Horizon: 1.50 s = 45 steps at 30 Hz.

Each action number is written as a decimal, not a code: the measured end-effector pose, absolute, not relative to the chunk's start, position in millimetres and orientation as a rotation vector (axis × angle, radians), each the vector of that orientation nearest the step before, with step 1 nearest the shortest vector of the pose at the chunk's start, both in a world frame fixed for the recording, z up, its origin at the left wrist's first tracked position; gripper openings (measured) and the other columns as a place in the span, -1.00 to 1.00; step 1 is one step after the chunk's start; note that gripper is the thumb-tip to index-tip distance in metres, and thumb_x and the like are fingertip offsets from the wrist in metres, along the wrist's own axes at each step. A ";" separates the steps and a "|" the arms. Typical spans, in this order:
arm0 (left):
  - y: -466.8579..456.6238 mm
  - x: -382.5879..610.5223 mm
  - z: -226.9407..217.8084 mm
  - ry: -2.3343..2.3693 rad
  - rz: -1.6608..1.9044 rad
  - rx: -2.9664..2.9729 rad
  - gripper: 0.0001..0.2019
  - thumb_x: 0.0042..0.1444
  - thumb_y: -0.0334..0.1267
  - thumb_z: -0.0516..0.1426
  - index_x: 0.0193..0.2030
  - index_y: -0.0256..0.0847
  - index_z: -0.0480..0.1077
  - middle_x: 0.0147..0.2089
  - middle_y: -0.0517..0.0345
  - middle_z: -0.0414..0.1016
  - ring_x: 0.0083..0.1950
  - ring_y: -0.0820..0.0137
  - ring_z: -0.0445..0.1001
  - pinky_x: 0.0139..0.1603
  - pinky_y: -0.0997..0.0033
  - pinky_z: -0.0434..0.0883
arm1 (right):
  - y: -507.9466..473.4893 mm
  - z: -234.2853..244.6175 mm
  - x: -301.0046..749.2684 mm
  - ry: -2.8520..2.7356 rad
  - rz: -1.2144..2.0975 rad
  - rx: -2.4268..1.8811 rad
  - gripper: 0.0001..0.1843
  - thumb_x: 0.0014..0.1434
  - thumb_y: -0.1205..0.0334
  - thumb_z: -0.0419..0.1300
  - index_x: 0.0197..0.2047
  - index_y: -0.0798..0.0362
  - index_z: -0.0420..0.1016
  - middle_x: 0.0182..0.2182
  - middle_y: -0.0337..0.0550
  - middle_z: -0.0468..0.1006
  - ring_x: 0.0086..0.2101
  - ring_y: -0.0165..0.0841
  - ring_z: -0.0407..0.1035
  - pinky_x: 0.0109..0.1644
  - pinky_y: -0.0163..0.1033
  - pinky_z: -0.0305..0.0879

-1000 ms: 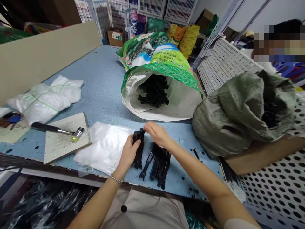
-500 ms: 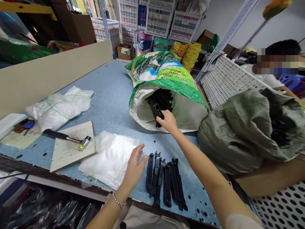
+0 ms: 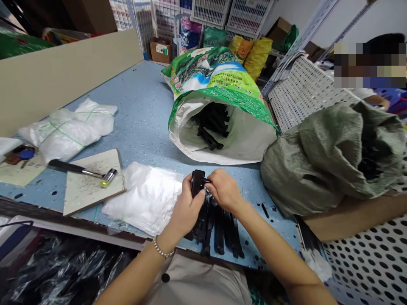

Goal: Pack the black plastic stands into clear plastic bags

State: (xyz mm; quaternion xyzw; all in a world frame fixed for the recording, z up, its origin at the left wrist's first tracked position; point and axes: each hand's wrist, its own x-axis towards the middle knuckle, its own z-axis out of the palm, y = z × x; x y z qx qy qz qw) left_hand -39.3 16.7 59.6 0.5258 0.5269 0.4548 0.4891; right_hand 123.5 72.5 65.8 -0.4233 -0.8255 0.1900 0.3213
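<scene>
Black plastic strips [image 3: 219, 231] lie side by side on the blue table [image 3: 143, 93], directly below the hands; at least four can be counted, and the hands hide any others. One further strip [image 3: 197, 181] is raised just above this group, at the table's near edge. The left hand [image 3: 187, 209] and right hand [image 3: 224, 190] are together on it, with the left closed around its lower body and the right fingers [image 3: 212, 181] pinching its upper side. Judged by appearance, each strip is light, stiff and matte, and unlikely to slip or break in normal handling. The long flat sides offer the best hold, since the notched ends may snag on neighbouring strips. Further strips [image 3: 211, 123] fill the mouth of the green-printed woven sack [image 3: 222, 142], too overlapped to count. A second, grey-green sack [image 3: 327, 165] holds dark contents [image 3: 369, 163], too shaded to identify. Quantities nearby: one clear plastic sheet [image 3: 143, 199] just left of the left hand, one tied bundle of white bags [image 3: 66, 133], one board [image 3: 93, 182] and one hammer [image 3: 81, 169] lying on that board. One small black piece [image 3: 264, 210] lies apart on the table, right of the strips.
</scene>
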 end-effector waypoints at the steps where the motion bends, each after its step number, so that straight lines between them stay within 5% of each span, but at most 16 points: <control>1: 13.1 -37.1 61.5 1.315 1.110 1.316 -0.54 0.24 -0.18 0.03 0.25 -0.15 0.06 0.15 -0.06 0.34 0.15 0.20 0.36 0.17 0.09 0.28 | 73.8 63.2 118.1 -2.153 0.513 -1.073 -0.51 0.32 -0.17 -0.12 -0.31 0.04 0.37 -0.40 -0.08 0.39 -0.32 -0.26 0.26 -0.20 -0.14 0.22; 5: 9.6 -35.9 63.5 1.425 1.164 1.414 -0.41 0.17 -0.27 0.07 0.28 -0.20 -0.10 0.15 -0.17 0.30 0.14 0.16 0.38 0.12 0.05 0.30 | 68.2 50.1 99.9 -1.829 1.054 -1.125 -0.55 0.37 -0.13 -0.21 -0.34 -0.01 0.24 -0.53 -0.27 0.24 -0.50 -0.37 0.18 -0.40 -0.24 0.18; 8: 18.3 -45.7 59.0 1.399 1.187 1.338 -0.45 0.16 -0.28 0.07 0.24 -0.17 -0.09 -0.02 -0.03 0.39 -0.01 0.24 0.45 0.06 0.09 0.33 | 51.9 44.1 100.4 -1.780 1.297 -1.178 -0.51 0.38 -0.12 -0.29 -0.31 0.00 0.25 -0.56 -0.31 0.22 -0.55 -0.40 0.15 -0.46 -0.28 0.15; 14: 34.8 -54.1 54.5 1.276 1.243 0.937 -0.57 0.16 -0.18 0.10 0.11 -0.09 0.01 -0.18 0.19 0.37 -0.31 0.42 0.42 -0.20 0.31 0.40 | 6.3 29.0 107.2 -2.447 0.406 -0.992 -0.59 0.38 0.00 -0.13 -0.32 0.07 0.35 -0.44 -0.10 0.41 -0.41 -0.31 0.24 -0.32 -0.21 0.13; 17: 33.5 -53.6 50.0 1.250 1.197 0.812 -0.58 0.15 -0.13 0.11 0.08 -0.08 0.03 -0.26 0.25 0.37 -0.38 0.44 0.40 -0.26 0.33 0.40 | 6.8 27.8 105.8 -2.536 0.367 -0.973 -0.58 0.41 0.11 -0.18 -0.38 0.05 0.32 -0.48 -0.15 0.40 -0.45 -0.35 0.23 -0.35 -0.24 0.10; 22: 19.8 -57.3 22.2 1.374 1.137 0.903 -0.70 0.14 -0.09 0.10 -0.05 -0.14 0.21 -0.14 0.13 0.42 -0.09 0.28 0.46 0.00 0.17 0.38 | 85.6 42.2 109.9 -2.480 0.557 -1.265 -0.60 0.40 0.04 -0.18 -0.31 -0.01 0.37 -0.43 -0.20 0.46 -0.39 -0.35 0.31 -0.30 -0.28 0.15; 25: 5.8 -50.0 3.8 1.485 1.027 1.114 -0.76 0.16 -0.13 0.06 -0.09 -0.19 0.32 -0.09 0.03 0.44 0.05 0.17 0.41 0.18 0.02 0.27 | 157.4 46.6 112.2 -2.103 0.366 -1.649 -0.67 0.36 0.16 -0.11 0.01 0.07 0.38 -0.04 0.07 0.45 -0.05 -0.18 0.31 -0.03 -0.15 0.19; 28: -5.2 -41.4 -6.0 1.531 1.018 1.272 -0.64 0.18 -0.16 0.05 0.09 -0.23 0.30 0.15 -0.14 0.34 0.24 0.10 0.27 0.31 -0.07 0.12 | 206.8 48.3 115.6 -1.824 0.529 -1.875 -0.50 0.21 0.21 0.11 0.19 0.21 0.25 0.17 0.27 0.29 0.17 -0.01 0.13 0.17 -0.01 0.05; 33: 6.7 -45.6 5.6 1.449 1.107 1.298 -0.45 0.22 -0.03 0.05 0.30 -0.19 0.12 0.37 -0.16 0.10 0.41 0.12 0.04 0.41 -0.06 -0.02 | 191.8 49.1 124.7 -1.678 0.751 -1.870 -0.56 0.26 0.14 -0.06 0.10 0.23 0.31 -0.08 0.21 0.51 0.00 -0.07 0.35 0.07 -0.01 0.21; 36: 27.8 -46.2 25.8 1.217 1.244 1.093 -0.37 0.22 0.08 0.04 0.35 -0.06 -0.01 0.38 -0.09 0.11 0.38 0.17 0.14 0.37 0.01 0.10 | 130.5 43.9 125.4 -1.656 1.063 -1.691 -0.47 0.33 0.07 -0.30 -0.02 0.15 0.38 -0.34 -0.02 0.56 -0.28 -0.22 0.47 -0.16 -0.14 0.37; 39: 40.9 -39.5 46.3 1.061 1.270 0.894 -0.41 0.22 0.13 0.01 0.33 0.02 0.00 0.30 -0.01 0.28 0.29 0.17 0.29 0.27 0.04 0.28 | 66.5 45.6 124.7 -1.562 1.635 -1.216 -0.43 0.33 -0.09 -0.27 -0.14 0.09 0.44 -0.43 -0.08 0.53 -0.39 -0.25 0.44 -0.25 -0.15 0.37; 41: 39.9 -34.6 56.7 1.090 1.244 0.938 -0.46 0.24 0.10 0.02 0.29 0.01 0.08 0.27 0.03 0.31 0.30 0.18 0.27 0.31 0.08 0.23 | 43.2 55.6 126.0 -1.680 1.433 -1.222 -0.46 0.34 -0.13 -0.22 -0.23 0.05 0.44 -0.41 -0.10 0.50 -0.36 -0.27 0.41 -0.20 -0.14 0.33; 45: 23.4 -30.6 68.3 1.105 1.183 1.123 -0.47 0.26 0.01 0.03 0.32 -0.03 0.10 0.37 0.08 0.18 0.41 0.22 0.07 0.41 0.17 0.02 | 53.3 80.1 133.9 -2.096 0.470 -1.284 -0.55 0.32 -0.14 -0.07 -0.09 0.05 0.40 -0.17 0.03 0.46 -0.17 -0.19 0.31 -0.05 -0.07 0.23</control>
